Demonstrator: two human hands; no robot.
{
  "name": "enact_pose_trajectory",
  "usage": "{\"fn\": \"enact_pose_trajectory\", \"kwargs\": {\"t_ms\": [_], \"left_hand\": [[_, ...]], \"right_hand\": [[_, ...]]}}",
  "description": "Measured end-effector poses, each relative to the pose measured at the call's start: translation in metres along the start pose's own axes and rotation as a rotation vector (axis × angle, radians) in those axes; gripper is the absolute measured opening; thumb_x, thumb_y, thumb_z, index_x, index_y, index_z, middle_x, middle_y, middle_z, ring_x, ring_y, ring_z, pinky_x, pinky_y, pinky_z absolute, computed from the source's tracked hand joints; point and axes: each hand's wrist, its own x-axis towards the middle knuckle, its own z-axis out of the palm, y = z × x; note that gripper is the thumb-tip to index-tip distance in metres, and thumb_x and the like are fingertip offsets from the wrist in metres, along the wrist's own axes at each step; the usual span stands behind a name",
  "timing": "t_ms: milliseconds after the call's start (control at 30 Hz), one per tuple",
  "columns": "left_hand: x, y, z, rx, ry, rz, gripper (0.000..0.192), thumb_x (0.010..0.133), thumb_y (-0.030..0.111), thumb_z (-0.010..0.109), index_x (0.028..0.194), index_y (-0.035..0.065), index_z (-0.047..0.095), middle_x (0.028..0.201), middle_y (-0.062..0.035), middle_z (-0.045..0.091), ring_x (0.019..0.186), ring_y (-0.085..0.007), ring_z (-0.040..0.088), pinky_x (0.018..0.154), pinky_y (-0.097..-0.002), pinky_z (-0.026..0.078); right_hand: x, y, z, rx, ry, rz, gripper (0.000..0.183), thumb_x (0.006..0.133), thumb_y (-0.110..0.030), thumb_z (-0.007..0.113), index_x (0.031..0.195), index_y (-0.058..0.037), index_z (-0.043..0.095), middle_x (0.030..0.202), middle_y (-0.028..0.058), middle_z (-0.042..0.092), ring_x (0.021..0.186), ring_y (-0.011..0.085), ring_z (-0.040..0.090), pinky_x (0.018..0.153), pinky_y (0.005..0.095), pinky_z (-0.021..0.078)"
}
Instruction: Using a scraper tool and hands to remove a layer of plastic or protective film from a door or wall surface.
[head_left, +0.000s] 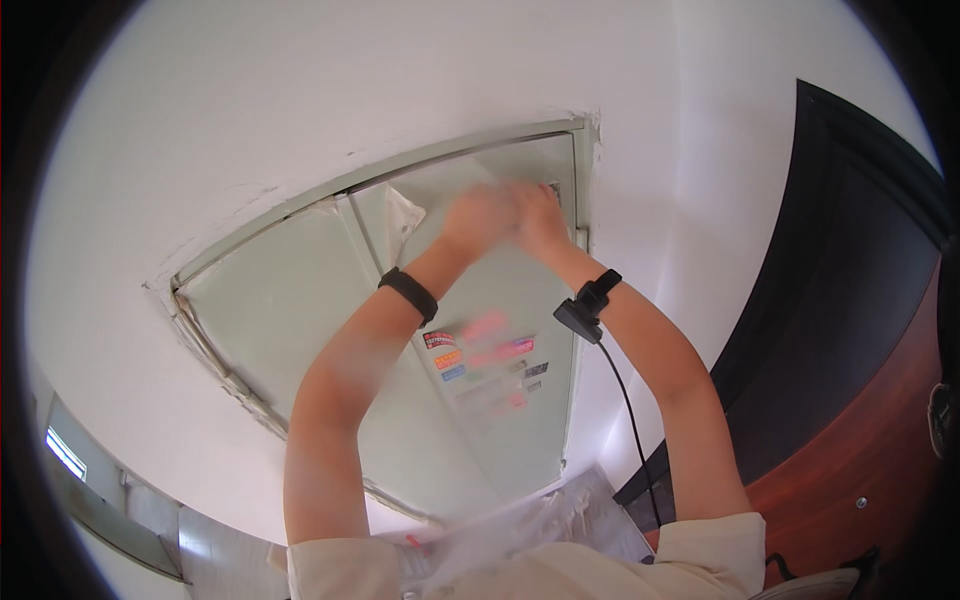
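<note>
Both hands are raised together against the upper right of a pale green two-leaf cabinet door (300, 315) set in a white wall. My left hand (480, 217) and my right hand (538, 217) nearly touch, and their fingers are blurred and partly hidden. Whether they hold anything cannot be made out. Just past my right fingertips shows the edge of a small dark patch (555, 193) on the door. Left of my hands, a torn pale flap (403, 214) hangs from the door. Lower down are several small coloured stickers (450, 360) bearing writing.
My left wrist wears a black band (409, 294); a black strapped device (589, 307) on the right one trails a black cable (628, 405). To the right stands a red-brown door (840, 465) with a dark frame (776, 247). Something under clear plastic (592, 510) lies below the cabinet.
</note>
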Motion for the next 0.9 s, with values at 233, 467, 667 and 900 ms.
{"fn": "enact_pose_trajectory", "kwargs": {"t_ms": [233, 467, 667, 900], "left_hand": [[-0.04, -0.013, -0.044, 0.16, 0.2, -0.315, 0.036, 0.073, 0.014, 0.054, 0.108, 0.0061, 0.048, 0.099, -0.0082, 0.053, 0.096, -0.0236, 0.049, 0.082, -0.0429, 0.037], [-0.065, -0.031, -0.029, 0.094, 0.553, -0.659, 0.038, 0.07, 0.008, 0.056, 0.108, 0.0059, 0.048, 0.095, -0.0101, 0.052, 0.09, -0.0276, 0.05, 0.073, -0.0382, 0.042], [-0.076, -0.04, -0.014, -0.173, 0.542, -0.747, 0.036, 0.068, 0.006, 0.057, 0.103, 0.0043, 0.049, 0.088, -0.0133, 0.052, 0.075, -0.0293, 0.053, 0.063, -0.0366, 0.044], [-0.056, -0.02, -0.025, -0.09, 0.674, -0.776, 0.036, 0.063, 0.011, 0.062, 0.095, 0.0019, 0.048, 0.078, -0.0129, 0.053, 0.07, -0.0291, 0.052, 0.061, -0.0381, 0.043]], "right_hand": [[0.022, -0.01, 0.014, -0.01, 0.077, 0.301, 0.015, 0.07, -0.002, 0.058, 0.085, -0.0034, 0.058, 0.089, 0.0112, 0.059, 0.073, 0.0263, 0.059, 0.062, 0.0313, 0.0456], [0.014, -0.004, 0.025, 0.285, 0.242, 0.199, 0.009, 0.074, -0.002, 0.056, 0.083, -0.0012, 0.059, 0.089, 0.0096, 0.06, 0.074, 0.0213, 0.059, 0.064, 0.0253, 0.0452], [-0.003, -0.009, 0.015, 0.38, 0.048, 0.336, 0.009, 0.075, -0.001, 0.055, 0.083, -0.0009, 0.059, 0.09, 0.0102, 0.061, 0.081, 0.0188, 0.059, 0.068, 0.0252, 0.0455], [-0.016, -0.003, 0.01, 0.259, 0.1, 0.116, 0.021, 0.072, -0.004, 0.06, 0.092, -0.0007, 0.056, 0.093, 0.0133, 0.059, 0.085, 0.0244, 0.057, 0.071, 0.0286, 0.0453]]}}
